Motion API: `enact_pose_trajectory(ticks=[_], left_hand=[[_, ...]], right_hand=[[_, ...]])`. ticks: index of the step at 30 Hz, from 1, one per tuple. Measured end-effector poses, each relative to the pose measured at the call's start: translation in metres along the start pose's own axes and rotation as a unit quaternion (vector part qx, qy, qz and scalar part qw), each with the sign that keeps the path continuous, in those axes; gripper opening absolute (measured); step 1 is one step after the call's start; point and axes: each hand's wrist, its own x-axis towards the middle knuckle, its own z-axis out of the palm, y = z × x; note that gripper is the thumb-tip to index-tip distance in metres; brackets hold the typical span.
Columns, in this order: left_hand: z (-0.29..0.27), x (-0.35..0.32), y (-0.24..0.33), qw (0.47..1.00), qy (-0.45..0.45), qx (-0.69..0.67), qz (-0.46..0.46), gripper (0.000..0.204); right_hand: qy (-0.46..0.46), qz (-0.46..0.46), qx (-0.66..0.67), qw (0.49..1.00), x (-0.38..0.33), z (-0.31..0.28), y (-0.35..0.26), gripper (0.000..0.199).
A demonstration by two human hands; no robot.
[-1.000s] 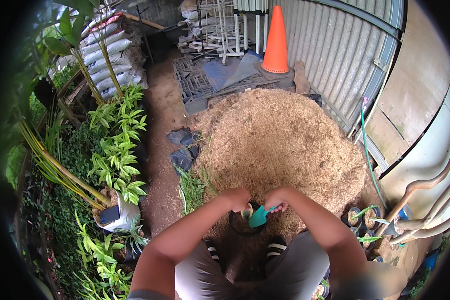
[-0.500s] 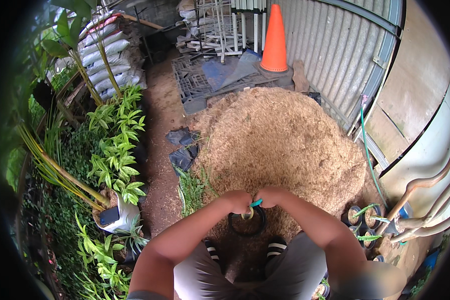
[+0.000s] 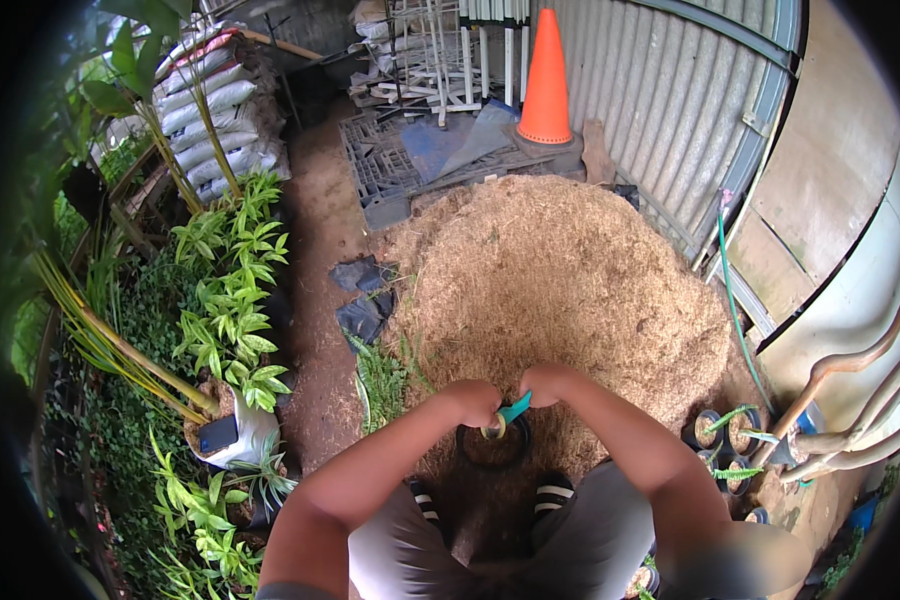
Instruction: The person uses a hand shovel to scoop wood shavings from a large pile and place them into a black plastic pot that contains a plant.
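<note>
My left hand [image 3: 476,403] and my right hand [image 3: 545,384] meet low in front of me, fingers closed, over a black pot [image 3: 470,460]. Between them runs a short teal strip [image 3: 516,408] that looks like tape. The right hand grips its upper end; its lower end reaches the left hand. Just below the left fingers shows a small yellowish, curved thing [image 3: 492,432], perhaps the core of a roll, which that hand seems to hold. The fingertips are mostly hidden. The pot stands on the ground between my feet and a pile of brown fibre [image 3: 570,270].
Leafy plants [image 3: 230,290] line the left, where a phone [image 3: 218,434] rests on a white planter bag [image 3: 254,432]. Small potted plants [image 3: 738,432] and bare branches [image 3: 850,440] stand at right. Behind the pile are an orange cone [image 3: 546,85] and stacked sacks [image 3: 220,125].
My right hand has moved slightly up and away from the left, and more of the teal strip shows between them. The left hand has stayed nearly in place.
</note>
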Motion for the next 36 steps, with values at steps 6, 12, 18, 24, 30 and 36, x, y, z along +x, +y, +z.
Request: enact_pose_trajectory(ticks=[6,12,18,24,30,36], left_hand=[[0.0,0.0,0.002,1.0,0.002,0.009,-0.002,0.035],[-0.012,-0.007,0.012,1.0,-0.015,0.001,-0.02,0.033],[0.0,-0.001,0.005,1.0,-0.003,0.014,0.005,0.034],[0.001,0.003,0.001,1.0,-0.003,0.022,0.017,0.035],[-0.002,0.002,0.003,1.0,-0.006,0.013,-0.005,0.036],[0.004,0.005,-0.01,0.999,-0.04,0.019,-0.016,0.037]], right_hand=[[0.139,0.055,0.241,0.959,-0.019,-0.025,0.036,0.026],[0.032,0.197,-0.007,0.98,-0.009,-0.012,0.034,0.025],[0.047,0.192,0.001,0.98,-0.014,-0.019,0.035,0.024],[-0.034,0.149,0.034,0.988,-0.007,-0.015,0.028,0.032],[0.059,0.169,0.023,0.984,-0.004,-0.007,0.045,0.031],[0.079,0.157,0.043,0.983,-0.013,-0.012,0.05,0.033]])
